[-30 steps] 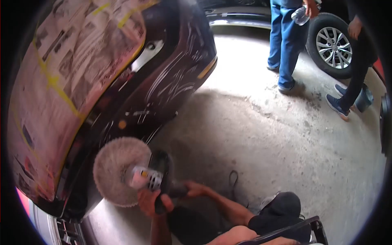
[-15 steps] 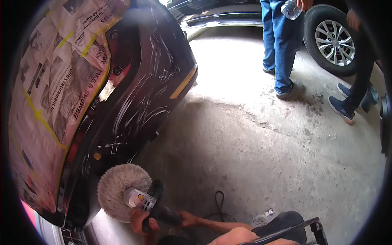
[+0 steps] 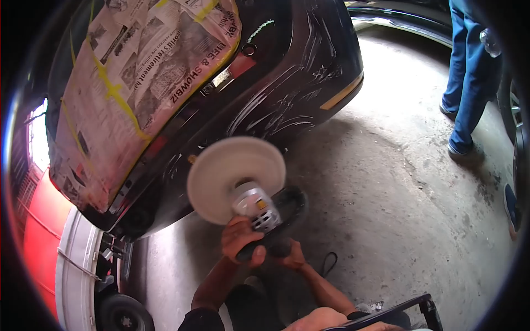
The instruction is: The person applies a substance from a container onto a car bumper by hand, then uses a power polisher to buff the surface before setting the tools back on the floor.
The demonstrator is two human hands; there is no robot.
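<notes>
I hold a car polisher in front of the dark car bumper. Its round wool pad looks smooth and blurred, as if spinning, and overlaps the bumper's lower side in this view. My left hand is wrapped round the black side handle near the metal head. Farther back, my right hand grips the black body, its fingers partly hidden behind it. White streaks of compound are smeared over the bumper. Newspaper edged with yellow tape covers the panel above it.
A person in blue trousers stands at the right, holding a clear bottle. Another person's shoe shows at the right edge. A black cord loop lies on the concrete floor. A wheel and a red vehicle are lower left.
The polisher has risen toward the bumper in both hands, and its fluffy pad has turned to a smooth blur. My view has swung left, shifting the car and people rightward.
</notes>
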